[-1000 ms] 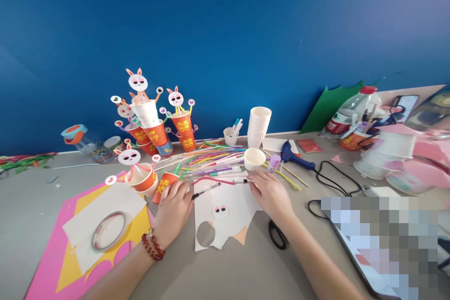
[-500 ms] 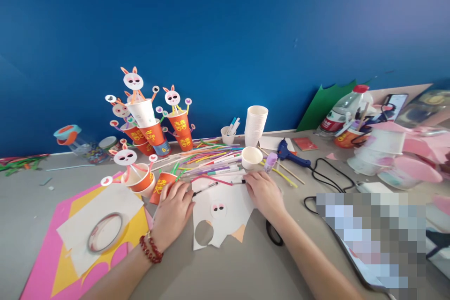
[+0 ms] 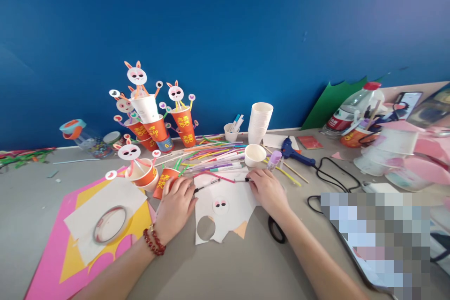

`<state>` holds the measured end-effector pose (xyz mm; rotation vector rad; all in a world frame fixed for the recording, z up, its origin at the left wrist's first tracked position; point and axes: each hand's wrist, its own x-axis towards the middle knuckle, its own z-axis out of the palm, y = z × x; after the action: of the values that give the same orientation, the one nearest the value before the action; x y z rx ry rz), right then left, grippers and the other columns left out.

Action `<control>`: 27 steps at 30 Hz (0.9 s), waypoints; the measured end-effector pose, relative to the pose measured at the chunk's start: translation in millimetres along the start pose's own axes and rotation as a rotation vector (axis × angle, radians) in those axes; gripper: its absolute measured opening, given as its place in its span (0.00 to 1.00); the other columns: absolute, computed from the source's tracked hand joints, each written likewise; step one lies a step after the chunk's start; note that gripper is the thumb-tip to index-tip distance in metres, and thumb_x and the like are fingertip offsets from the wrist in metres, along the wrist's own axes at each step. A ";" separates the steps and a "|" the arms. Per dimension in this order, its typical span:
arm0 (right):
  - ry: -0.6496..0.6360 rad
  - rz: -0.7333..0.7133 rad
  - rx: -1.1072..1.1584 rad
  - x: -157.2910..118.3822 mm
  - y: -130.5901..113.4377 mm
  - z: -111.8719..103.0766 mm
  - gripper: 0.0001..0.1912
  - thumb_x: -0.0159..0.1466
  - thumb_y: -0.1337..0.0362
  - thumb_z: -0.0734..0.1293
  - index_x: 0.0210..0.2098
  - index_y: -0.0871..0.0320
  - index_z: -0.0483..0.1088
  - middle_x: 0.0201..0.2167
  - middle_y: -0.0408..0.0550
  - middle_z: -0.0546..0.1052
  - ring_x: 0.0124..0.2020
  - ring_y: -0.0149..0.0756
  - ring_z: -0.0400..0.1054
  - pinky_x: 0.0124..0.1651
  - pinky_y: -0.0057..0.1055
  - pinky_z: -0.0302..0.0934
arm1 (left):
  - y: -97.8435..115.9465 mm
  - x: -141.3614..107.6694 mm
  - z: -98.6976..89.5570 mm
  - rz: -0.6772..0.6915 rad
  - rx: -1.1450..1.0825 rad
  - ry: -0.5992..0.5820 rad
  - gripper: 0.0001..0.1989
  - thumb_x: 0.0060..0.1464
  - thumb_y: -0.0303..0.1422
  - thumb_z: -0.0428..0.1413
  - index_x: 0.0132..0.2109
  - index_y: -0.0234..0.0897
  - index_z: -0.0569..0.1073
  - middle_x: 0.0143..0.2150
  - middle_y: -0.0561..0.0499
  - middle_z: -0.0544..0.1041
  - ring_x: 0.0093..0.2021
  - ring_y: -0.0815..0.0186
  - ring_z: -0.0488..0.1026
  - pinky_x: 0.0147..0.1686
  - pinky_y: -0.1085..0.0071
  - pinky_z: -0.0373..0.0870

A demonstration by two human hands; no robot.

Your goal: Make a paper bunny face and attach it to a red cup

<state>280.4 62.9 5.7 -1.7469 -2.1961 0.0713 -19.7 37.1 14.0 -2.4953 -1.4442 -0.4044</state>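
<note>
My left hand (image 3: pixel 177 201) lies palm down with fingers stretched, beside a tipped red paper cup (image 3: pixel 164 182) and the dark end of a slim pen (image 3: pixel 207 186). My right hand (image 3: pixel 269 192) rests at the right edge of a cut white paper sheet (image 3: pixel 225 218), its fingertips at the black end of a marker (image 3: pixel 241 180). Between the hands, a round white face (image 3: pixel 221 205) with two dark eyes and pink shading lies on the sheet. A red pipe cleaner (image 3: pixel 224 177) crosses the sheet's top. Black scissor handles (image 3: pixel 277 230) show beside my right forearm.
Paper cups with rabbit figures (image 3: pixel 183 124) stand at the back left. Tape (image 3: pixel 109 225) lies on coloured paper at left. White cups (image 3: pixel 260 124), a blue glue gun (image 3: pixel 297 153), a corded black cable (image 3: pixel 339 180) and a bottle (image 3: pixel 355 110) stand or lie to the right.
The view has shifted slightly, so the scene sits a little further right and higher. Both hands stay in about the same places on the table.
</note>
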 end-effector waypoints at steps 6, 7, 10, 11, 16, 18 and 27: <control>-0.019 0.000 0.002 -0.9 -2.0 -2.5 0.12 0.64 0.73 0.62 0.42 0.55 0.74 0.42 0.50 0.77 0.46 0.44 0.67 0.49 0.36 0.62 | -1.4 -0.3 -3.8 -0.021 0.055 0.023 0.09 0.61 0.32 0.53 0.45 0.38 0.76 0.53 0.43 0.75 0.58 0.50 0.67 0.61 0.46 0.54; -0.020 -0.002 0.001 -1.1 -2.3 -2.6 0.12 0.64 0.73 0.62 0.42 0.56 0.74 0.42 0.50 0.77 0.46 0.45 0.68 0.49 0.36 0.62 | -1.4 -0.2 -4.5 -0.024 0.062 0.020 0.08 0.61 0.32 0.53 0.44 0.38 0.76 0.53 0.43 0.75 0.58 0.50 0.67 0.61 0.46 0.55; -0.008 -0.018 -0.001 -1.8 -3.3 -3.2 0.12 0.63 0.73 0.63 0.42 0.56 0.75 0.42 0.51 0.77 0.46 0.46 0.68 0.48 0.38 0.63 | -0.8 0.7 -5.7 -0.024 0.082 0.000 0.07 0.61 0.31 0.53 0.41 0.38 0.76 0.52 0.43 0.76 0.58 0.49 0.66 0.60 0.46 0.55; 0.007 -0.029 0.004 -2.0 -3.9 -3.5 0.13 0.63 0.73 0.63 0.42 0.56 0.75 0.43 0.52 0.78 0.46 0.46 0.68 0.48 0.38 0.63 | -0.6 1.0 -5.9 -0.023 0.087 -0.003 0.07 0.61 0.30 0.53 0.41 0.38 0.76 0.51 0.43 0.76 0.58 0.50 0.66 0.60 0.46 0.56; 0.158 -0.139 0.168 -2.9 -11.0 -8.1 0.12 0.66 0.71 0.61 0.41 0.56 0.75 0.42 0.53 0.78 0.45 0.46 0.69 0.47 0.39 0.64 | -1.0 1.5 -4.5 -0.017 0.118 0.006 0.08 0.60 0.28 0.52 0.41 0.39 0.76 0.48 0.43 0.77 0.57 0.51 0.67 0.60 0.47 0.56; 0.177 -0.195 0.267 -5.0 -18.1 -10.8 0.12 0.68 0.70 0.59 0.40 0.56 0.75 0.39 0.53 0.79 0.43 0.45 0.69 0.46 0.40 0.65 | -2.0 1.1 -3.3 -0.007 0.126 0.005 0.08 0.60 0.28 0.52 0.42 0.39 0.76 0.48 0.44 0.77 0.57 0.51 0.67 0.59 0.47 0.57; 0.107 -0.529 0.403 -19.4 -49.0 -23.1 0.10 0.66 0.68 0.63 0.39 0.48 0.76 0.29 0.43 0.79 0.32 0.37 0.72 0.37 0.32 0.67 | -5.2 -0.8 4.4 0.013 0.117 -0.010 0.09 0.61 0.30 0.52 0.46 0.38 0.74 0.52 0.44 0.76 0.58 0.50 0.66 0.59 0.45 0.55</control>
<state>244.8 28.5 35.0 -0.9108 -2.2904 0.2640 -24.1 40.4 9.9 -2.4163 -1.4121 -0.2960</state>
